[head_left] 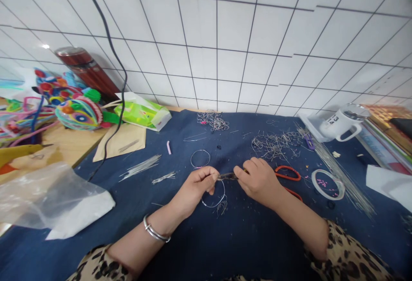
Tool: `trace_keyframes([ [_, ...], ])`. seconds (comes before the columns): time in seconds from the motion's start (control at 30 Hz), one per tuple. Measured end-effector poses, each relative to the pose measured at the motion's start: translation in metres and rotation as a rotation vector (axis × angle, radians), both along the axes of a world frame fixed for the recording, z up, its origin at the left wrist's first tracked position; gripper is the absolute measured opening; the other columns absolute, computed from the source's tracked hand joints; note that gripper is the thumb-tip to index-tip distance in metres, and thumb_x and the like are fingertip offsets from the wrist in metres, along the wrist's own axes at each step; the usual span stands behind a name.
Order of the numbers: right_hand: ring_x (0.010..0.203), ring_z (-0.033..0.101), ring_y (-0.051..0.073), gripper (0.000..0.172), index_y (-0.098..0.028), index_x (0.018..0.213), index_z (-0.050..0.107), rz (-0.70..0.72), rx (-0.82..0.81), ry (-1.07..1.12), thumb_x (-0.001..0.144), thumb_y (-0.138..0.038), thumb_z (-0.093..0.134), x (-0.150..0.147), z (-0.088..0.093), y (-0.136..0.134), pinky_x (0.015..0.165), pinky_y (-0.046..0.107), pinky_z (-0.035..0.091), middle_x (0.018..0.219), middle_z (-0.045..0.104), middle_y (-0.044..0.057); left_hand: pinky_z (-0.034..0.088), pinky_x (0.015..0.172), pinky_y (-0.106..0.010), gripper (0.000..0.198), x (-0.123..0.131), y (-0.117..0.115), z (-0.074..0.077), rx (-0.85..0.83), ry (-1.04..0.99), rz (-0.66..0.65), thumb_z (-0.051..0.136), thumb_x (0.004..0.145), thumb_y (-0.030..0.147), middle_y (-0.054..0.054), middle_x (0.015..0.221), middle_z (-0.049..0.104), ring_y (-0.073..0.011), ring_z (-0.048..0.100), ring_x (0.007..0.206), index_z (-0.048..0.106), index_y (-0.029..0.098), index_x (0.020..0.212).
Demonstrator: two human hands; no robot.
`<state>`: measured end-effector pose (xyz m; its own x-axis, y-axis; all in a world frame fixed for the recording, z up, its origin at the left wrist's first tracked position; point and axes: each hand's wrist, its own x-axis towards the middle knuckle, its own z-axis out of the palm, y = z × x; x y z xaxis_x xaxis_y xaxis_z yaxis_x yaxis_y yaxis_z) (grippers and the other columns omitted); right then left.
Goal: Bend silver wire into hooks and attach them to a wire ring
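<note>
My left hand (196, 186) is closed in a pinch on a thin wire ring (214, 199) that hangs below its fingers over the blue cloth (225, 238). My right hand (257, 180) is closed around pliers with red handles (288, 173); the pliers' dark jaws (227, 176) meet the wire at my left fingertips. A finished wire ring (200, 159) lies on the cloth just beyond my left hand. A metal bangle sits on my left wrist.
Tangles of wire (273, 143) and straight wire bundles (140, 167) lie on the cloth. A white mug (341, 124), a tape roll with pink beads (327, 184), a plastic bag (48, 199), colourful pipe-cleaner crafts (77, 111), a tissue pack (141, 113) and a dangling black cable (111, 44) surround the spot.
</note>
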<state>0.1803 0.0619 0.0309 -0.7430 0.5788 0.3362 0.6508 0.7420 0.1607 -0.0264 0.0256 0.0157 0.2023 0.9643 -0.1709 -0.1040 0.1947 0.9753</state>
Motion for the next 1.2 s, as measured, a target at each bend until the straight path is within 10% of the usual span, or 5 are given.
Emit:
trace_keyframes([
  [0.63, 0.069, 0.040, 0.016, 0.022, -0.019, 0.098, 0.058, -0.018, -0.055, 0.045, 0.087, -0.023, 0.041, -0.002, -0.007, 0.000, 0.064, 0.030, 0.030, 0.071, 0.048, 0.004, 0.034, 0.055, -0.022, 0.013, 0.005, -0.005, 0.004, -0.052, -0.126, 0.049, 0.051, 0.081, 0.022, 0.005, 0.051, 0.039, -0.0078, 0.039, 0.050, 0.053, 0.015, 0.071],
  [1.2, 0.066, 0.048, 0.011, 0.014, -0.021, 0.086, 0.060, -0.070, -0.568, 0.337, 0.082, -0.033, 0.052, -0.005, -0.018, 0.002, 0.063, 0.022, 0.037, 0.071, 0.052, 0.000, 0.037, 0.054, -0.021, 0.012, 0.003, -0.001, 0.004, -0.065, -0.154, 0.062, 0.058, 0.079, 0.026, 0.000, 0.066, 0.052, -0.0071, 0.044, 0.054, 0.058, 0.014, 0.079],
])
